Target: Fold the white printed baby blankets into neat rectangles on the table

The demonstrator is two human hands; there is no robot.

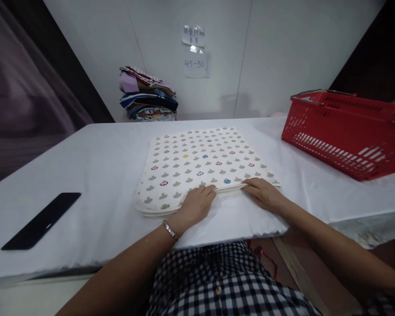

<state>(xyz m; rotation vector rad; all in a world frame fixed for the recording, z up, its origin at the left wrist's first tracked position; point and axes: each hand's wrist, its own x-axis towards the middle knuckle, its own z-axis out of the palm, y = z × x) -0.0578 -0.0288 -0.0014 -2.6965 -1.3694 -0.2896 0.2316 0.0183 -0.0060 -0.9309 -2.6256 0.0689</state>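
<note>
A cream cloth (190, 166) printed with small grey and coloured mushrooms lies flat on the white-covered table, folded into several layers that show along its near edge. My left hand (197, 205) grips that edge left of its middle, fingers on top and curled over the layers. Further right, my right hand (265, 194) pinches the same edge, with the thumb low against the layers and the fingers above. Parts of both hands' fingertips are hidden by the cloth.
A red plastic basket (345, 136) with metal handles stands at the right. Folded garments (147, 98) are stacked at the back, below paper signs (194, 63) on the wall. A dark flat slab (42, 221) lies at the left. The white tabletop (101, 162) ends close to my body.
</note>
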